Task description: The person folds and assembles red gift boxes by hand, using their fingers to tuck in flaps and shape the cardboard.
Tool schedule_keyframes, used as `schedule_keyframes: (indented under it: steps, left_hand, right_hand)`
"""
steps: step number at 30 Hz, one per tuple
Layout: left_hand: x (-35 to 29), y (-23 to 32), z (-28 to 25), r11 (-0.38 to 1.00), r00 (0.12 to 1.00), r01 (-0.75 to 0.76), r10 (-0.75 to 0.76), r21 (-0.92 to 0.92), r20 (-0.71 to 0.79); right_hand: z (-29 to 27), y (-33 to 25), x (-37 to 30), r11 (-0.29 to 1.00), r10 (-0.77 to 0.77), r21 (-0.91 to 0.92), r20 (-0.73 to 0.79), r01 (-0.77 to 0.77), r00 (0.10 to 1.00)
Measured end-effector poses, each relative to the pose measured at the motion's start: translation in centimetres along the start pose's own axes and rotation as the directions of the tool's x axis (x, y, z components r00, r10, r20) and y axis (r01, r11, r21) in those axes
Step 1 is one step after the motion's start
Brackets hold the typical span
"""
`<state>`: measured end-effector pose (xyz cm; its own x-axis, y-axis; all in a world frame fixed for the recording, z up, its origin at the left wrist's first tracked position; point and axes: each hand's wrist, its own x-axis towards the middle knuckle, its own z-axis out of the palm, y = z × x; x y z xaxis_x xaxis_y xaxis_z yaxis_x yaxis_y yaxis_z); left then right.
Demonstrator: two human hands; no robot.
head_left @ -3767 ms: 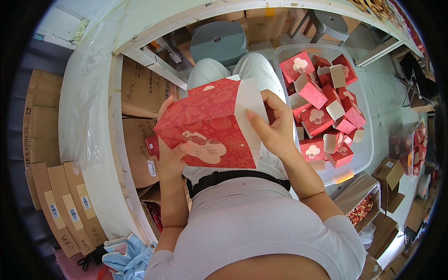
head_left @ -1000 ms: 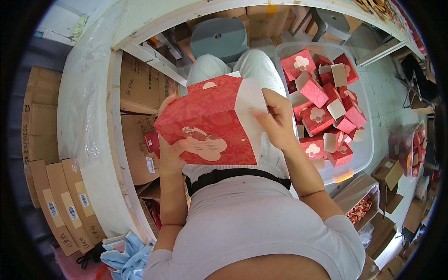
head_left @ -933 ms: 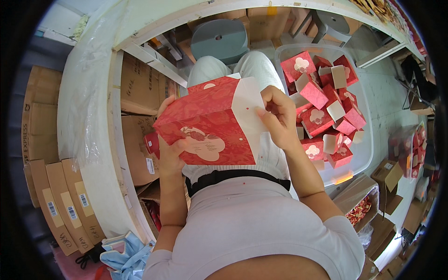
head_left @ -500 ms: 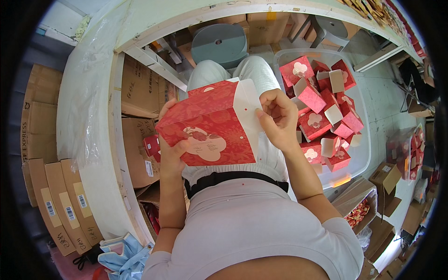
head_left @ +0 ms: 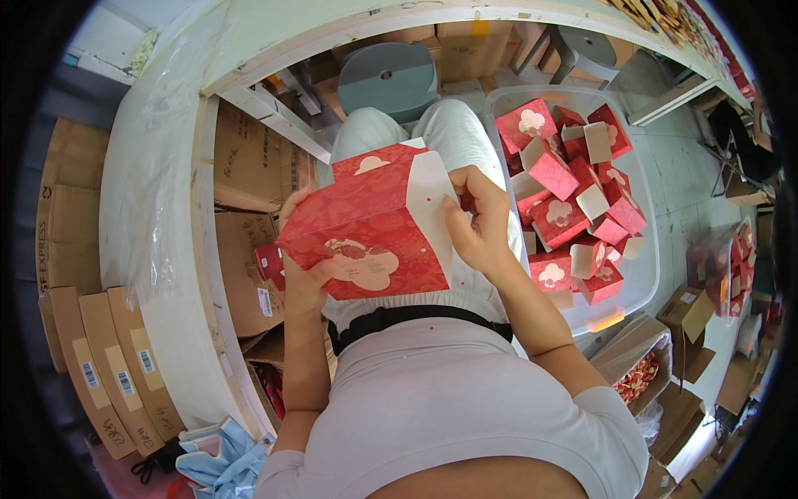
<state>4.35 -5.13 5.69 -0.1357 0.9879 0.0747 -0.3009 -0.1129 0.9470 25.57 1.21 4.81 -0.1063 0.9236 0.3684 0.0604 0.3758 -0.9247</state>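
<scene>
A red patterned cardboard box, printed with a pale flower-shaped label, is held above my lap, its white inner flap standing out on the right side. My left hand grips the box's left end, thumb on the front panel and the other fingers behind. At the right, my right hand pinches the edge of the white flap between thumb and curled fingers. Beside my right knee stands a clear plastic tub holding several red boxes, many with lids or flaps raised.
A grey stool is ahead of my knees under the table. Flat brown cartons lean at the far left. At right sit an open carton of small red-gold packets and another tub of red boxes.
My right hand has shifted a little left along with the flap, and the box has tipped slightly, showing more of its far side. The left hand keeps its grip.
</scene>
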Motion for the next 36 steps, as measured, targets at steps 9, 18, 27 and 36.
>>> schedule_keyframes:
  steps: [9,18,27,36]
  left_hand:
    - [0.2,-0.1,0.1,1.000,1.000,0.006,-0.006,-0.005,0.004]
    - [0.2,-0.5,0.1,0.999,1.000,0.006,-0.005,-0.034,0.014]
    - [-0.2,0.5,0.2,0.994,0.988,0.109,-0.111,-0.026,-0.107]
    - [1.0,2.3,0.0,0.975,0.998,-0.053,0.045,0.215,0.040]
  right_hand:
    - [-0.3,-0.5,0.2,1.000,-0.004,0.012,-0.013,0.004,1.000]
    - [-0.4,-0.2,0.2,0.999,-0.021,0.033,0.010,0.021,1.000]
    - [-1.4,-0.4,1.3,0.996,-0.073,-0.039,0.160,0.080,0.984]
    - [-1.9,-0.3,1.4,0.997,-0.018,-0.075,0.209,0.034,0.978]
